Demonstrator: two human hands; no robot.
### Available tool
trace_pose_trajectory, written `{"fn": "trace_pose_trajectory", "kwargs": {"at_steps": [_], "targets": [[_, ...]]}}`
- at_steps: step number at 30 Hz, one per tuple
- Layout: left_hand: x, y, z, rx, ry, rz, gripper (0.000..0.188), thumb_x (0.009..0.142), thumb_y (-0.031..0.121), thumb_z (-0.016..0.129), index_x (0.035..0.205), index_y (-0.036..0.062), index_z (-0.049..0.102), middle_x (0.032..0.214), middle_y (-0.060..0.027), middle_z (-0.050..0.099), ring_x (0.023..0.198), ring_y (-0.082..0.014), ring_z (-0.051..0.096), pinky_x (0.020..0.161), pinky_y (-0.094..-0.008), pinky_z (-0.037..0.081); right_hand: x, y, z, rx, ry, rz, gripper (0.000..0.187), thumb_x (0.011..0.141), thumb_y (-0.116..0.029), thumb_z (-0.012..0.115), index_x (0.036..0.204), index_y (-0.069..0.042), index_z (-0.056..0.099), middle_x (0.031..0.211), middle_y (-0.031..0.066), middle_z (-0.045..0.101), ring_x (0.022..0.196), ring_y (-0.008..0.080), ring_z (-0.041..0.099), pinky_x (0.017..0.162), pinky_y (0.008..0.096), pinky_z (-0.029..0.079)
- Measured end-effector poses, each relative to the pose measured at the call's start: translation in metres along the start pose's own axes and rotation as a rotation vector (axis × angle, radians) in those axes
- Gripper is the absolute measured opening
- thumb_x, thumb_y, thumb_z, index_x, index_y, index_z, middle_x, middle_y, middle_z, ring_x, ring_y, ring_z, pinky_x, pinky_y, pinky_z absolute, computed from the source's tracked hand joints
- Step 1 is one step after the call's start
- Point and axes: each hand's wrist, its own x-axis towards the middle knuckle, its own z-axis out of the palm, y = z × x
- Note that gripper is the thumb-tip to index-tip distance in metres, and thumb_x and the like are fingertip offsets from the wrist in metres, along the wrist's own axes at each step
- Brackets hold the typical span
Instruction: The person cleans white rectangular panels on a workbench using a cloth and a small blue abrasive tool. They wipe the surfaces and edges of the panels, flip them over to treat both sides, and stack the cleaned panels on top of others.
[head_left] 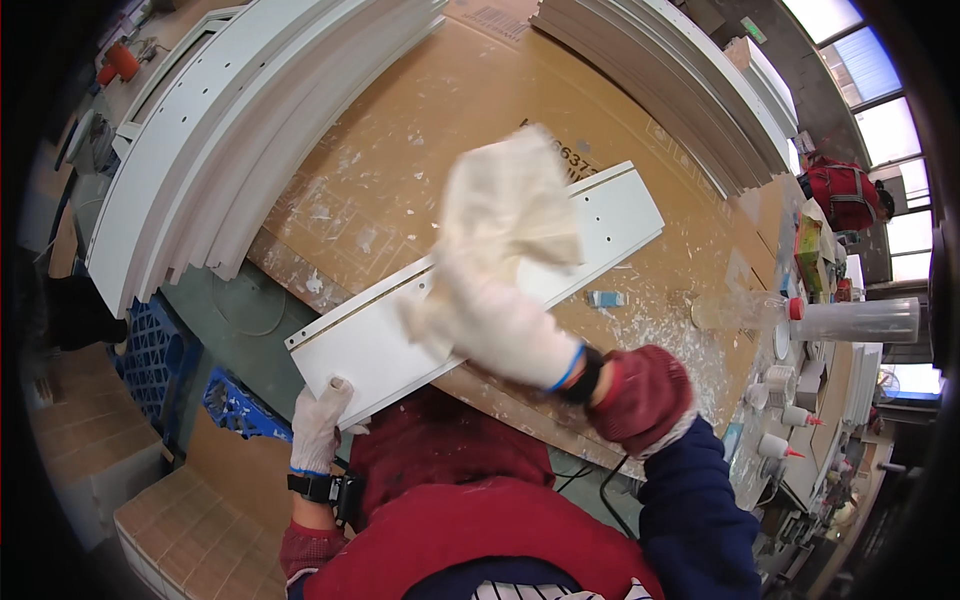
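A long white panel (610, 215) with small drilled holes and a narrow groove along its far edge lies slantwise, its left end reaching past the table's near edge. At that end, my gloved left hand (322, 415) grips the near corner, thumb on top and fingers underneath. My gloved right hand (490, 325) is over the panel's middle with a cream cloth (510, 195) bunched in it. Motion blurs the cloth and that hand, and its fingers are partly hidden. Part of the cloth covers the panel's far edge.
Stacked white panels stand at the left (230, 110) and far right (680, 90). Worn cardboard (400, 150) with white flecks covers the table. A small blue-and-white piece (606, 299) lies near a red-capped clear bottle (740, 310). A blue crate (155, 360) sits lower left.
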Motion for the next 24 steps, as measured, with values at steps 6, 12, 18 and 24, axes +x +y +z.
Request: {"fn": "trace_pose_trajectory", "kwargs": {"at_steps": [6, 12, 18, 24], "targets": [[0.002, -0.007, -0.003, 0.017, 0.026, 0.002, 0.028, 0.084, 0.017, 0.063, 0.099, -0.0066, 0.057, 0.078, -0.0146, 0.064, 0.057, -0.0222, 0.065, 0.043, -0.0298, 0.055, 0.016, -0.051, 0.027, 0.884, 0.152, 0.554, 0.011, 0.092, -0.018, 0.046, 0.092, -0.008, 0.050, 0.062, 0.0026, 0.051, 0.046, 0.0167, 0.052, 0.041, 0.0326, 0.042], [0.001, -0.003, -0.015, 0.043, -0.048, -0.100, 0.030, 0.084, 0.019, 0.063, 0.101, -0.0044, 0.057, 0.082, -0.0117, 0.063, 0.065, -0.0209, 0.067, 0.052, -0.0313, 0.057, -0.067, 0.057, 0.125, 0.692, -0.216, 0.983, 0.011, 0.086, -0.012, 0.057, 0.094, -0.005, 0.057, 0.088, 0.0154, 0.063, 0.080, 0.0343, 0.061, 0.072, 0.0455, 0.048], [0.000, 0.005, -0.004, -0.007, -0.074, -0.090, 0.030, 0.084, 0.022, 0.064, 0.098, -0.0038, 0.056, 0.080, -0.0136, 0.063, 0.063, -0.0227, 0.067, 0.050, -0.0323, 0.058, -0.127, 0.110, 0.190, 0.373, -0.354, 1.363, 0.020, 0.093, -0.022, 0.052, 0.094, -0.002, 0.057, 0.079, 0.0238, 0.062, 0.083, 0.0412, 0.063, 0.072, 0.0507, 0.049], [-0.003, -0.005, -0.011, -0.105, -0.118, -0.104, 0.040, 0.085, 0.019, 0.061, 0.115, -0.0065, 0.051, 0.090, -0.0151, 0.063, 0.067, -0.0246, 0.068, 0.052, -0.0331, 0.059, -0.033, 0.033, 0.117, 0.682, -0.176, 0.857, 0.016, 0.092, -0.019, 0.054, 0.088, -0.003, 0.056, 0.073, 0.0203, 0.060, 0.070, 0.0369, 0.061, 0.061, 0.0439, 0.048]]}}
